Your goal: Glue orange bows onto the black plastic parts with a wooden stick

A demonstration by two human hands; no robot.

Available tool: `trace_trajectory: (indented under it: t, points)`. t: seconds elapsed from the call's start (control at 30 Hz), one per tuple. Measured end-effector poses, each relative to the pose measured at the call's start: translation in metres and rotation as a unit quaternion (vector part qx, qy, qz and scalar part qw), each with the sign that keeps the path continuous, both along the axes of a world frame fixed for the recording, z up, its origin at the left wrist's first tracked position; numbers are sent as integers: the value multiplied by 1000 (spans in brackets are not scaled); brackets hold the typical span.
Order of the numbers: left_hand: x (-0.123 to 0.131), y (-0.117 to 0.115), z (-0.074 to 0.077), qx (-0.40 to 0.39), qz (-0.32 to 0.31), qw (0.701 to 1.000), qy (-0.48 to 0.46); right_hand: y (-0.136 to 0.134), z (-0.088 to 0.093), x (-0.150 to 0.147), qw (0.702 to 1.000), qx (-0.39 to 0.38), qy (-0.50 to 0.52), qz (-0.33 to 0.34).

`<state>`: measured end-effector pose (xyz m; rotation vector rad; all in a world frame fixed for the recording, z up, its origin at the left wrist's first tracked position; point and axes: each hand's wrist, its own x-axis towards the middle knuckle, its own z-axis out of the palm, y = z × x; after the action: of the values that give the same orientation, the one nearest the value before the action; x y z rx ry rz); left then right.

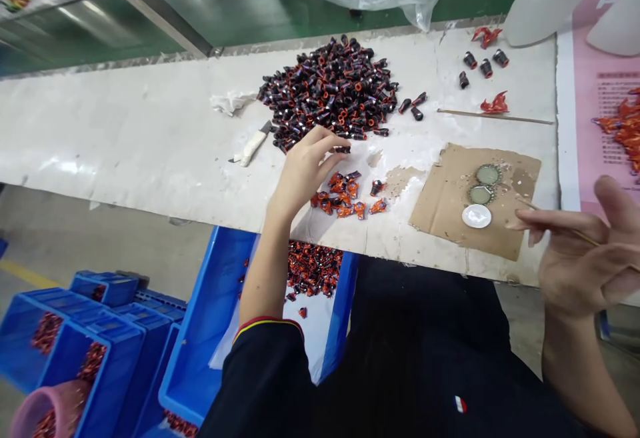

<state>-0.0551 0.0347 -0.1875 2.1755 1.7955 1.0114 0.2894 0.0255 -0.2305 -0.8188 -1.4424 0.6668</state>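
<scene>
My left hand (303,171) is at the front edge of a pile of small black-and-orange plastic parts (330,88). Between its thumb and fingertips is one small black part (343,149). Just below lies a cluster of orange-and-black figure pieces (345,195). Off to the right, my right hand (580,258) grips a thin stick (583,237), whose tip points toward a cardboard piece (435,191). On the cardboard are two bottle caps (488,175) with pale contents and a white round lid (477,216).
A white-handled knife (253,147) lies left of the pile. Another thin stick (495,117) and several loose parts (486,68) are at the back right. Orange pieces (625,131) sit on a pink sheet. A blue bin (187,331) of parts stands below the table edge.
</scene>
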Motion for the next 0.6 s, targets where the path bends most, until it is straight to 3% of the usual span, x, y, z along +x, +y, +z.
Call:
trace_trajectory:
  t: [0.1,0.27,0.4,0.5,0.6]
  points:
    - [42,-26,1,-9,-53,981,-185,2,4,-4,1000,6,5,7]
    - [110,-56,-10,-81,-109,889,-437,1,1,-6,1000,1,-11,20]
    - [135,-59,-26,-111,-103,855,-496,-1,-1,-8,999,-26,-27,36]
    - [141,-59,-32,-105,-92,860,-491,-1,-1,-8,998,-38,-38,30]
    - [145,-60,-33,-90,-72,877,-465,-1,0,-8,1000,18,-5,-13]
